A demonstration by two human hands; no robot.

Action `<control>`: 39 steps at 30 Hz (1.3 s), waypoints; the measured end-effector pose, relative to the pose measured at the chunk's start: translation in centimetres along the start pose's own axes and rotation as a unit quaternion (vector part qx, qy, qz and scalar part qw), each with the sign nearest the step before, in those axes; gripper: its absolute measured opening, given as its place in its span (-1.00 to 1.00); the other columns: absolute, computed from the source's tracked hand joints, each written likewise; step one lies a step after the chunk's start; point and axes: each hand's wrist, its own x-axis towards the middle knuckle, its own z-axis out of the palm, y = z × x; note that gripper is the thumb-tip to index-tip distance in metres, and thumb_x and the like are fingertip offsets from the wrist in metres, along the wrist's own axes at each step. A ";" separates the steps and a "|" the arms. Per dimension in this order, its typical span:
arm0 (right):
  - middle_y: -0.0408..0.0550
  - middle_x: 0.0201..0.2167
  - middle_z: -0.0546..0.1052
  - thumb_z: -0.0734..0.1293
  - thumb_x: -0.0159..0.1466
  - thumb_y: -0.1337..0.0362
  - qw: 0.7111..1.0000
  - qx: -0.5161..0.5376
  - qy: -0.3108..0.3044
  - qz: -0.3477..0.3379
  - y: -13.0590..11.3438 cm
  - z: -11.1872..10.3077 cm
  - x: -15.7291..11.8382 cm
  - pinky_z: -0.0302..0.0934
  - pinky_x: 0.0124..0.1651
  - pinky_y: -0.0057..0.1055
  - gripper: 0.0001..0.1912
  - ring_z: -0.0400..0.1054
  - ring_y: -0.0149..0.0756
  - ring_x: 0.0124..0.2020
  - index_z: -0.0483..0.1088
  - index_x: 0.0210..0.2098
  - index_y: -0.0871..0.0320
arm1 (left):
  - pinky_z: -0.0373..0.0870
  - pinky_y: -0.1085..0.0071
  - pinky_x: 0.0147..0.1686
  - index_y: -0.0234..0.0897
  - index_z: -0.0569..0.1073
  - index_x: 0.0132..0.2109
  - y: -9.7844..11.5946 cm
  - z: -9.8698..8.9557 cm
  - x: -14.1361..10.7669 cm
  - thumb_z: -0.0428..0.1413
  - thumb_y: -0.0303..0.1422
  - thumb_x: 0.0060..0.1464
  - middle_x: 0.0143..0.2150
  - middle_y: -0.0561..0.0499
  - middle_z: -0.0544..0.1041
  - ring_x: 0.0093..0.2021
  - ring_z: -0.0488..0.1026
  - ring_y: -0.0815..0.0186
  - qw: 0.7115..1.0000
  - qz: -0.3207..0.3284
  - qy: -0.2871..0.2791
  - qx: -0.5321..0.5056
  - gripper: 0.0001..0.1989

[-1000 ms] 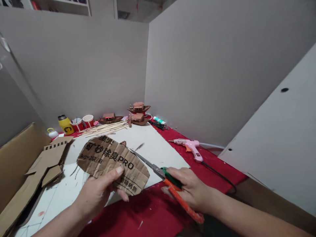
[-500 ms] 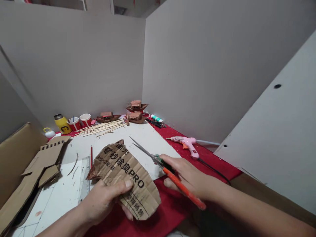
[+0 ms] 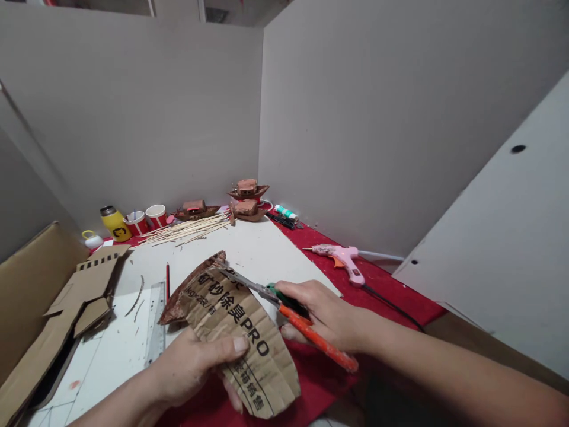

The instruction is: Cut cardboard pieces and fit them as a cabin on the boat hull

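Grey panels (image 3: 391, 118) wall in this corner, and below them I see a tabletop covered in red (image 3: 409, 296). Much of it lies under a white sheet (image 3: 267, 255), which has pencil-like lines at its near left. Along the left stand a tall cardboard wall (image 3: 31, 284) and, beside it, folded cardboard cutouts (image 3: 89, 284).

Held above the sheet's near edge is a tilted piece of printed cardboard (image 3: 244, 317), dark lettering ending in PRO. The left hand (image 3: 186, 362) is clamped on its lower left part, thumb on the printed face. The right hand (image 3: 329, 314) is closed around the handles of orange-and-green scissors (image 3: 306, 323); their blades reach across the cardboard's upper edge, though I can't tell how wide they gape. Just behind the cardboard, partly hidden by it, shows a brown pointed hull shape (image 3: 184, 293).

Thin wooden sticks (image 3: 191, 228) lie heaped at the back of the sheet. To the right, on the red, rests a pink glue gun (image 3: 340, 258) with an orange trigger. A clear ruler (image 3: 155, 326) lies near the left hand. Three brown model boats (image 3: 246, 210) sit at the back, then a yellow bottle (image 3: 114, 224), two red-and-white cups (image 3: 156, 218), a red pencil (image 3: 168, 281) beside the ruler, a green-and-white tube (image 3: 285, 212), and slender curved slivers (image 3: 141, 290) on the sheet.
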 end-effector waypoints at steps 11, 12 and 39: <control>-0.34 -0.65 0.12 0.32 0.21 0.00 0.998 -0.008 0.060 -0.032 1.1 0.7 -0.9 -0.11 -0.56 -0.49 -0.63 -0.12 -0.47 -0.62 0.11 -0.46 0.08 | 0.47 0.42 -0.55 -0.37 0.63 -0.31 -0.2 -0.5 0.1 0.27 -0.13 0.00 -0.44 -0.19 0.63 -0.53 0.55 0.23 0.999 -0.023 -0.023 0.020 -0.67; -0.34 -0.66 0.10 0.31 0.22 0.00 0.997 -0.007 0.067 -0.039 1.3 0.8 -1.0 -0.12 -0.57 -0.49 -0.63 -0.13 -0.47 -0.63 0.10 -0.47 0.08 | 0.46 0.42 -0.56 -0.38 0.63 -0.34 -0.2 -0.5 0.1 0.27 -0.13 -0.01 -0.45 -0.20 0.63 -0.53 0.55 0.23 0.999 -0.028 -0.023 0.022 -0.67; 0.00 -0.56 0.44 0.21 0.27 -0.01 0.951 -0.199 0.023 0.234 4.1 -1.4 -2.4 0.00 -0.47 -0.38 -0.62 0.28 -0.25 -0.53 0.34 -0.46 0.16 | 0.55 0.41 -0.38 -0.32 0.60 -0.21 5.2 -1.0 -1.0 0.30 -0.41 -0.12 -0.28 -0.05 0.66 -0.37 0.58 0.22 0.955 0.165 0.245 -0.026 -0.75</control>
